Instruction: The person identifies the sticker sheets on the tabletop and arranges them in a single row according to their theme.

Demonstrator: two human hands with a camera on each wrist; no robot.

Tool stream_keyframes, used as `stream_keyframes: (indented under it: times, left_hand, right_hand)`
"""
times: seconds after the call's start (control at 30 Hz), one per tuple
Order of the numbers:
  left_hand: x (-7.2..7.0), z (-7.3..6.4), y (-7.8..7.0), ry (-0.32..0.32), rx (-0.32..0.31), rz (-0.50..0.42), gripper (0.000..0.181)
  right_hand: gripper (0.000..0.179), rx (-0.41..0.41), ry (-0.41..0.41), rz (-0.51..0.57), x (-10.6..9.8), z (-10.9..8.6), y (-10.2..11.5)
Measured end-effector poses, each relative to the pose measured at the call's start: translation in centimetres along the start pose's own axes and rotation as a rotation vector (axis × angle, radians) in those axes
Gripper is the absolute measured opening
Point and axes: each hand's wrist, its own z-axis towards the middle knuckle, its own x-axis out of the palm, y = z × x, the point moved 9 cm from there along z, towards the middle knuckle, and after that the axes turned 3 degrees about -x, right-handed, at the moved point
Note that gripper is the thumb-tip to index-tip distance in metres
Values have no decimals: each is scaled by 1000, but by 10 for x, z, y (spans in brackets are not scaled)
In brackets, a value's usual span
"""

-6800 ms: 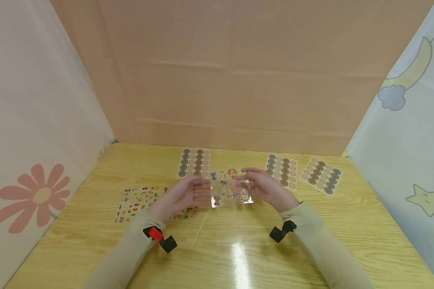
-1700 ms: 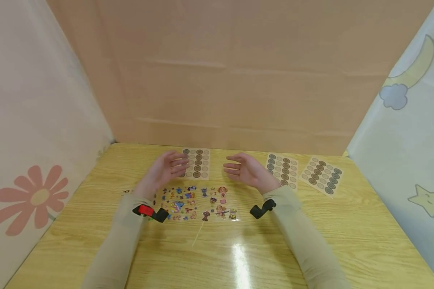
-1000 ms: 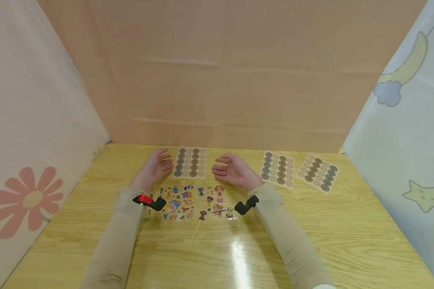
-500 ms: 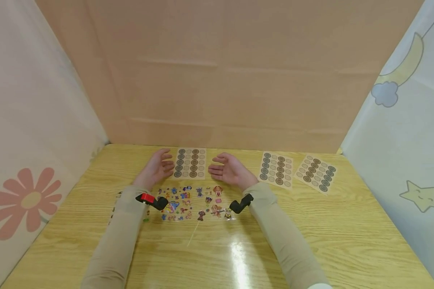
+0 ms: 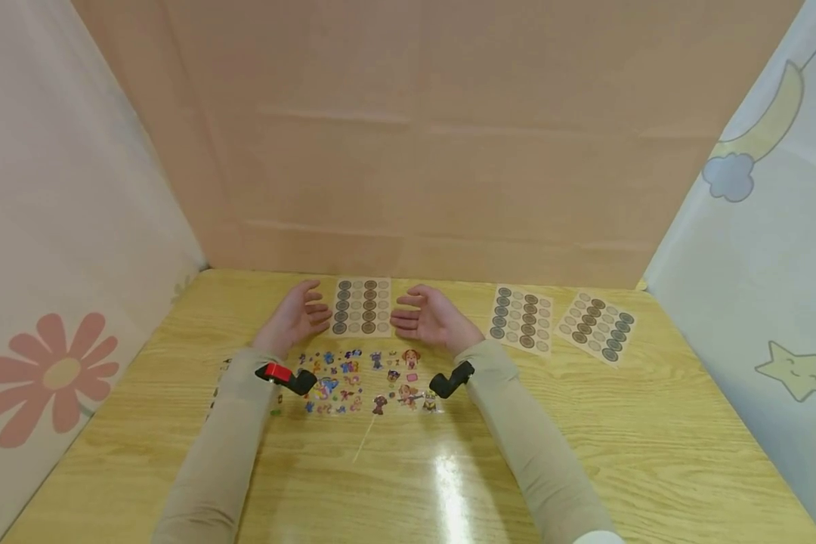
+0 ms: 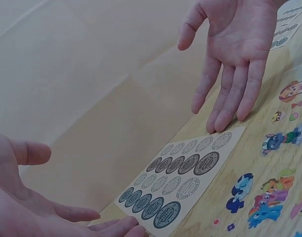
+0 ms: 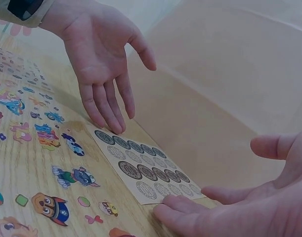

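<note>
the left hand (image 5: 299, 315) and right hand (image 5: 434, 320) are holding nothing — fingers extending, flanking a paper sheet (image 5: 363, 307) lying just below and left of the head view's centre, seemingly to keep it straight. a clear sticker sheet (image 5: 394, 375) is lying nearer the bottom.

Warm, even light fills the head view, and a bright glare streak (image 5: 452, 491) whitens the bench (image 5: 653, 453) along its near side. The wrist views look dimmer, cooler and slightly soft, with faint shadows on the bench beside the hands (image 5: 295, 316) (image 5: 432, 317).
</note>
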Motion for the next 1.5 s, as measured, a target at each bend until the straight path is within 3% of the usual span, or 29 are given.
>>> stream_keyframes:
  times: [0.4, 0.9, 1.07, 1.5]
  left_hand:
    - [2, -1, 4, 56, -23, -52, 75]
    - [1, -4, 1, 33, -5, 5, 70]
    - [5, -6, 0, 59, -4, 32, 71]
    - [0, -3, 2, 41, -6, 27, 71]
  right_hand:
    - [66, 19, -23, 60, -1, 3, -5]
    - [72, 4, -45, 23, 4, 3, 4]
    - [74, 11, -36, 5, 7, 3, 6]
    - [74, 25, -50, -13, 5, 8, 3]
